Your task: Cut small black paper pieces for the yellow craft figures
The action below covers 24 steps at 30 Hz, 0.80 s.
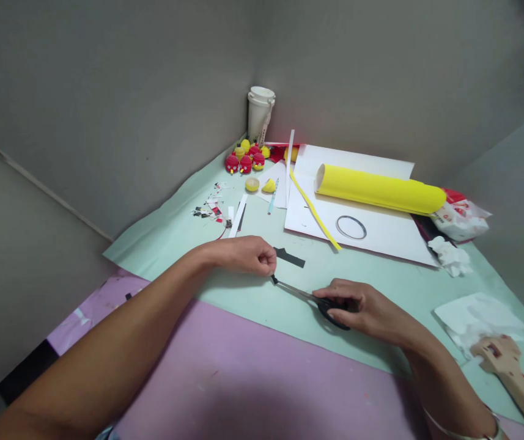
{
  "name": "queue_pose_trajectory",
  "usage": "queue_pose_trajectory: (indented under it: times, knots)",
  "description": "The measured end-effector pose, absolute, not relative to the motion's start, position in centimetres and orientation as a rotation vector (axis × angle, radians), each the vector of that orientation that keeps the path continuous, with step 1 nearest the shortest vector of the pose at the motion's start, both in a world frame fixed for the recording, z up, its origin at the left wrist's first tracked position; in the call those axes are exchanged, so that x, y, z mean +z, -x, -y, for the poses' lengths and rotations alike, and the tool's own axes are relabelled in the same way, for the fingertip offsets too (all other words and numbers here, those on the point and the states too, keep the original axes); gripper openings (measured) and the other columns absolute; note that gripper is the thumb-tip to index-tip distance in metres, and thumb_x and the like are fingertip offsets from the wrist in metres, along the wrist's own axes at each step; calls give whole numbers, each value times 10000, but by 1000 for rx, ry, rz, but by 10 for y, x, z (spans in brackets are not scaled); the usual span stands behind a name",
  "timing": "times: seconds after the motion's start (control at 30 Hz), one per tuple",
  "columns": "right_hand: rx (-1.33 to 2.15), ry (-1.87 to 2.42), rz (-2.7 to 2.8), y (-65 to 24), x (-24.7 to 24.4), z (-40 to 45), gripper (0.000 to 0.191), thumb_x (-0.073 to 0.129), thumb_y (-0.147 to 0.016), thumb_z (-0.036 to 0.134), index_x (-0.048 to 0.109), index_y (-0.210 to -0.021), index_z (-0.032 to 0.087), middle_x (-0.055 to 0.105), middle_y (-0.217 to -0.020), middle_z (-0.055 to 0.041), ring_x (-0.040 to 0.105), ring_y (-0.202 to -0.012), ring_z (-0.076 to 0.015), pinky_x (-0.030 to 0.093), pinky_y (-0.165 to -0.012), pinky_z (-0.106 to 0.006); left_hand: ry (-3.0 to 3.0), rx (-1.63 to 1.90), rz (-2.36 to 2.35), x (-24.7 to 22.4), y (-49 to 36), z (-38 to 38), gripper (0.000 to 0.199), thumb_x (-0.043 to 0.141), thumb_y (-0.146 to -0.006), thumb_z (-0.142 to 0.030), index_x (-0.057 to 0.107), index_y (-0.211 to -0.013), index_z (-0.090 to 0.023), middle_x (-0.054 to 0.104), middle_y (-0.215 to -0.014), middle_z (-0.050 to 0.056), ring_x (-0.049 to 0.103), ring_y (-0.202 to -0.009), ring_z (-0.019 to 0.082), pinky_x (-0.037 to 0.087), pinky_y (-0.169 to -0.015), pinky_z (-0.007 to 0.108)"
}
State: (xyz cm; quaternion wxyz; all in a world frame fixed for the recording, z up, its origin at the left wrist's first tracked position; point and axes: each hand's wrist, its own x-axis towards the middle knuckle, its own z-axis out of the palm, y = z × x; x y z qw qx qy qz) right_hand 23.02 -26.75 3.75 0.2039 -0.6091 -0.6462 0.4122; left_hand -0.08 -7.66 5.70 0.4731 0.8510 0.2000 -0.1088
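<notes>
My left hand is closed in a pinch on a small black paper piece that pokes out below its fingertips. With its fingers through the handles, my right hand grips black-handled scissors. The scissor blades point left, and their tips meet the black piece; whether they are cutting into it I cannot make out. Just behind my left fingers a black paper strip lies flat on the pale green sheet.
Beyond lie paper scraps, several red and yellow ball figures, a pencil and a white cup. A yellow roll rests on white board. At right are tissues and a glue gun.
</notes>
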Motion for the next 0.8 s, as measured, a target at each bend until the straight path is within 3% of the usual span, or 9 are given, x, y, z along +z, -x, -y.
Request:
queue_pose_trajectory:
  times: [0.8]
  knots:
    - [1180,1673,1749,-233,36,269,327,616,-860,241,696,-1175,272,597,-903,-30,544,-763,-151,458,-662,-252,-2076,-237,-500,59,2,77,153,531,-695,-233,641,-790,-185,605,-743,-3,472,-654,114,347,-599,226]
